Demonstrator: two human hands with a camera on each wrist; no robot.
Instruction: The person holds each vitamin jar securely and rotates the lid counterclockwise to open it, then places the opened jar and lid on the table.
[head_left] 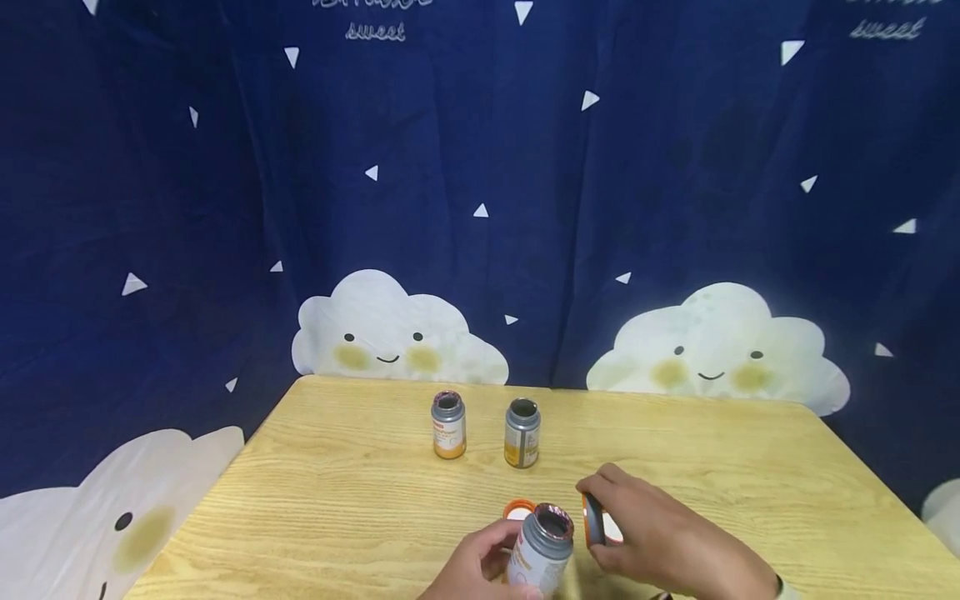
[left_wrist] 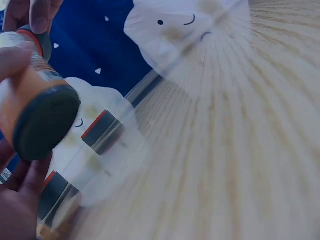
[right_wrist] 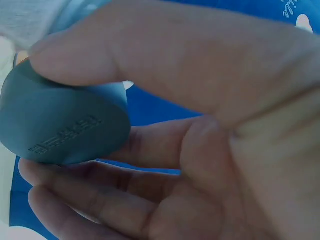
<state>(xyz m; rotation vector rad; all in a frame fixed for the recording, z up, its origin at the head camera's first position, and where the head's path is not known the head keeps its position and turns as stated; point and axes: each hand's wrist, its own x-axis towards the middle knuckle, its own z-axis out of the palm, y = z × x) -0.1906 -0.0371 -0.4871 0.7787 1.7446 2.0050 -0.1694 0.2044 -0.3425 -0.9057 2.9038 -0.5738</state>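
Note:
In the head view my left hand (head_left: 472,567) grips a pill bottle (head_left: 542,554) with a grey body and a white and orange label. Its mouth is uncovered, with torn, shiny seal scraps round the rim. To its right, my right hand (head_left: 652,529) pinches a grey screw cap (head_left: 593,521) with an orange edge, held on its side and apart from the bottle mouth. Raised lettering shows on the top of this cap (right_wrist: 70,125) in the right wrist view. Two more caps lie on the table: one (head_left: 518,509) behind the bottle, another (head_left: 612,528) partly hidden by my right hand.
Two similar uncapped bottles stand upright farther back on the wooden table (head_left: 337,483), a left one (head_left: 449,427) and a right one (head_left: 522,433). A dark blue curtain (head_left: 480,133) with clouds and triangles hangs behind the table's far edge.

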